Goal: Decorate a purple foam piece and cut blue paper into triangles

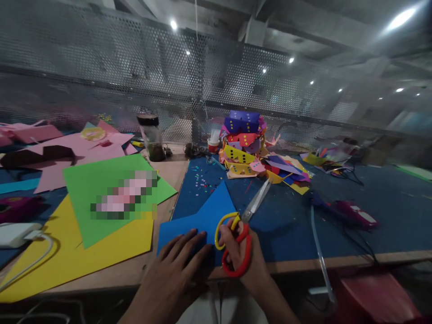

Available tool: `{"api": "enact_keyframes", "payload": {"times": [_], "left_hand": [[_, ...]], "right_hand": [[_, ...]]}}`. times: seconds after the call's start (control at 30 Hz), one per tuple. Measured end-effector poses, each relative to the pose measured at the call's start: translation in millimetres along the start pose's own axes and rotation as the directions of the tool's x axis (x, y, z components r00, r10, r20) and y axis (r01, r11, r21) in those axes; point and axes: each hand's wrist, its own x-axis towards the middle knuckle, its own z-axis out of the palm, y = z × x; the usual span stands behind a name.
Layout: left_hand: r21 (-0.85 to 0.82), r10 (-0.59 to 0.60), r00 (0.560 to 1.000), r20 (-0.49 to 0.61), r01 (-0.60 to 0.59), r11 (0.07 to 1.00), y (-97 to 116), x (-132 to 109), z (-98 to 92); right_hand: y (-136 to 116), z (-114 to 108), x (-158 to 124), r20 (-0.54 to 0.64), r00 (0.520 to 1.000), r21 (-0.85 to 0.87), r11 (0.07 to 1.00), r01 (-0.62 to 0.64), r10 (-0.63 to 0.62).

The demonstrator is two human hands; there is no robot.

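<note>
My left hand [175,265] lies flat, fingers spread, on the near part of a blue paper sheet [205,213] at the table's front edge. My right hand [241,258] grips scissors [245,225] with a yellow and a red handle loop. Their blades point up and to the right, above the blue table mat [286,216], just right of the blue sheet's pointed corner.
A green sheet [101,184] lies over a yellow sheet [67,252] at left, with pink paper [67,153] behind. A jar [151,137] and a stack of coloured cut paper [246,148] stand further back. A purple glue gun [351,211] lies at right, and a mesh fence stands behind.
</note>
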Motion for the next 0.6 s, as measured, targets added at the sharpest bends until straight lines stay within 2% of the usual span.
{"api": "enact_keyframes", "payload": {"times": [0.17, 0.3, 0.5, 0.6], "left_hand": [[-0.006, 0.003, 1.0, -0.027, -0.003, 1.0, 1, -2, 4.4], [0.007, 0.019, 1.0, 0.014, -0.019, 1.0, -1, -3, 0.6], [-0.001, 0.044, 0.997, -0.067, -0.044, 0.999, -2, 0, -3.7], [0.001, 0.05, 0.996, -0.079, -0.05, 0.999, -2, 1, -5.0]], "right_hand": [[10, 1, 3, 0.009, 1.0, -0.108, 0.994, 0.017, -0.016], [20, -13, 3, -0.049, 0.999, -0.154, 0.988, 0.014, -0.022], [27, -34, 3, -0.131, 0.991, -0.147, 0.989, -0.006, -0.013], [23, -44, 4, -0.129, 0.992, -0.16, 0.987, -0.033, 0.012]]}}
